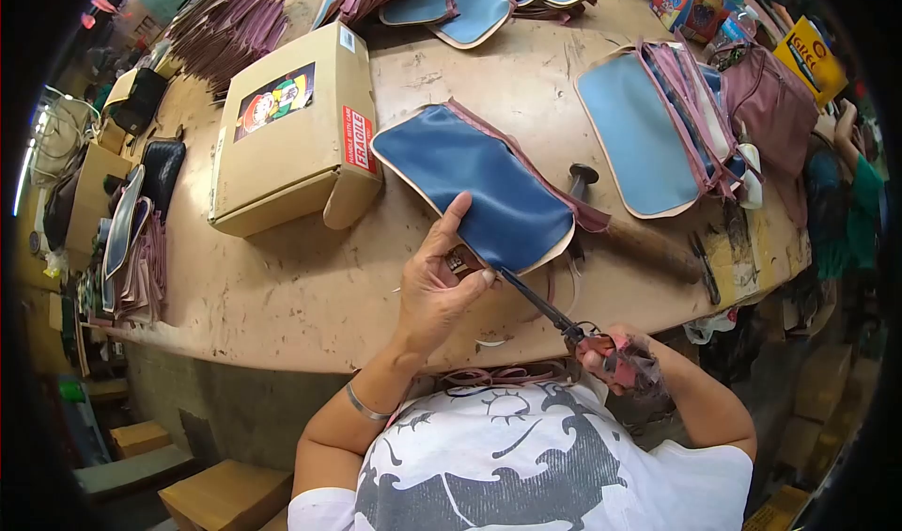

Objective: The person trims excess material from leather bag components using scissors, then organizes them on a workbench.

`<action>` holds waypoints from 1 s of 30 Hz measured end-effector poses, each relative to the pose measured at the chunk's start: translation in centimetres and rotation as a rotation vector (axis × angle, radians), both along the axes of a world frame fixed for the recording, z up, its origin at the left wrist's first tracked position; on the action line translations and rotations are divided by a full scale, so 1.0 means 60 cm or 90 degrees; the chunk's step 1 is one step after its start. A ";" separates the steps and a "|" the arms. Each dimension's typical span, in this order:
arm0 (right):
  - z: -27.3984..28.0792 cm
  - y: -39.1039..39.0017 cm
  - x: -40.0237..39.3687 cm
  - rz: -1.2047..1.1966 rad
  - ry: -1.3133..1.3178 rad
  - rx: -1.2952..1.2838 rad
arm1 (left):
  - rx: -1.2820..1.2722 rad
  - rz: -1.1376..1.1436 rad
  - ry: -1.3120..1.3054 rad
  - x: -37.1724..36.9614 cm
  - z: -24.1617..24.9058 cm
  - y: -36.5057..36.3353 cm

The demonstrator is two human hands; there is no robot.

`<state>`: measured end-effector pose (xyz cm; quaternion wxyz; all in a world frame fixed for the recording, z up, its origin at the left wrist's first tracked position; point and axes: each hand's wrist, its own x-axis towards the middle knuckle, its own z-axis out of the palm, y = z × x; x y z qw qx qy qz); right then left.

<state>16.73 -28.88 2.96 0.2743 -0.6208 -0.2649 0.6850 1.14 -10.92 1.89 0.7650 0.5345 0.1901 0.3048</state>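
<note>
Dark-blue leather panel (484, 188), one in number, is observed lying flat near the middle of the workbench (310, 291), with a pink lining strip along its far edge and a pale border round it.

At the far left edge of the bench, a small stack of panels (127, 240) and one black pouch (162, 169) are noted. One cardboard box (291, 132), marked with a red "FRAGILE" label and a cartoon sticker, is set just beside the dark-blue panel, on its left. One pile of pink strips (235, 19) is seen behind the box.

The left hand (437, 282) is held partly open: the thumb is pressed onto the near corner of the dark-blue panel, and the other fingers are curled loosely beneath its edge. A bracelet is worn on that wrist.

One pair of scissors (545, 310) is gripped by the right hand (615, 357), which is closed round the red handles; the blade tips are placed at the near edge of the panel, just beside the left thumb.

One wooden-handled tool (648, 244) is laid behind the panel, to its right. One light-blue panel (639, 132) is set further right. At least four light-blue pieces (489, 0) are stacked at the far edge.
</note>
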 end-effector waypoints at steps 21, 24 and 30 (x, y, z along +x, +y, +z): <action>0.057 0.012 0.050 0.236 -0.689 0.189 | -0.054 0.043 0.103 -0.046 0.008 0.019; 0.028 0.033 0.029 0.128 -0.749 0.328 | -0.059 0.056 0.106 -0.045 0.006 0.016; 0.071 0.044 0.052 -0.064 -0.905 0.659 | -0.053 0.064 0.108 -0.044 0.004 0.017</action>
